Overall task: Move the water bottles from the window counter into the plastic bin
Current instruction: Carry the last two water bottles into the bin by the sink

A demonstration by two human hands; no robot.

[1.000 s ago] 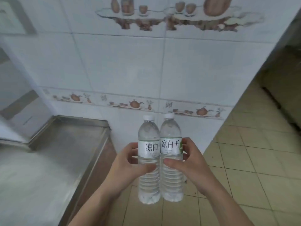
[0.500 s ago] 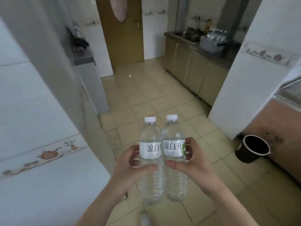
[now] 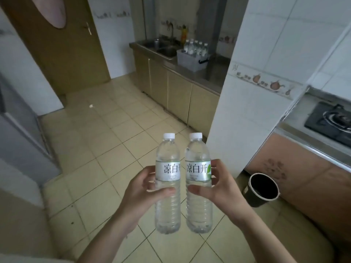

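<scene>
The left hand (image 3: 144, 188) wraps one water bottle (image 3: 167, 184) at mid-body, and the right hand (image 3: 218, 185) grips a second bottle (image 3: 198, 184) the same way; the two are carried just beside each other above the tiled floor (image 3: 106, 141). Both stand upright, long axes vertical, white caps up, labels facing the camera. The plastic bin (image 3: 191, 60), already holding bottles, sits well apart on the far counter (image 3: 214, 73). The ribbed bodies will likely flex, so a loose hold could let one slip on the way.
</scene>
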